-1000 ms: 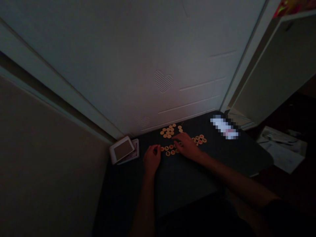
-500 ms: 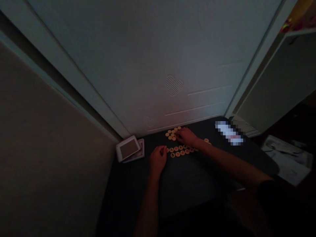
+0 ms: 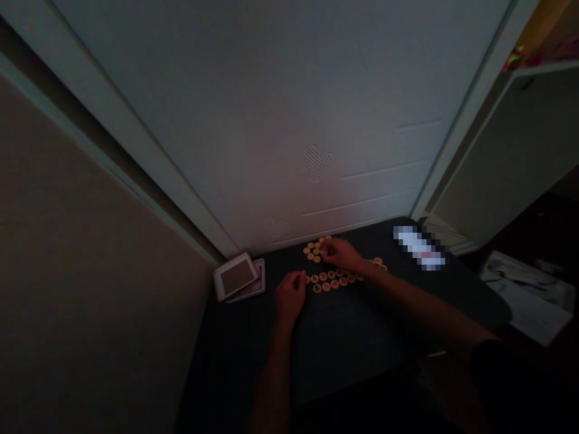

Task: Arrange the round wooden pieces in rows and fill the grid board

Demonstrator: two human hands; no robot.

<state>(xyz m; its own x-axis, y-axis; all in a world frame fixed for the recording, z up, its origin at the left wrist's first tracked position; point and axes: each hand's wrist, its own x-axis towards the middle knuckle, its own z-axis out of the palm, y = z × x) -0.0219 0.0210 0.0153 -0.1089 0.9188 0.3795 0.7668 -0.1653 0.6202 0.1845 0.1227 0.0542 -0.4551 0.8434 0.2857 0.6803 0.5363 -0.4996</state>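
Small round Chinese chess pieces lie on a dark table [image 3: 344, 337]. A cluster of pale, blank-looking pieces [image 3: 310, 257] is near the wall, while two rows of pieces with red and dark marks [image 3: 335, 284] run closer to me. My right hand [image 3: 341, 254] is at the right side of the cluster, fingertips pinched together; a pale piece seems to be between them, though the dim light blurs it. At the left end of the rows rests my left hand [image 3: 291, 295], fingers curled closed beside the nearest piece. Whether anything is inside them is hidden.
A white-framed device with a grey screen [image 3: 237, 278] lies on a flat box [image 3: 259, 283] at the table's left. A blurred-out bright object [image 3: 418, 247] is at the right. Behind stands a white panel [image 3: 248, 132] with heart patterns. Papers [image 3: 534, 301] lie beyond the right edge.
The view has tilted slightly, so the table sits a little lower in the picture. My right hand has shifted slightly over the cluster's right side; my left hand stays by the rows.
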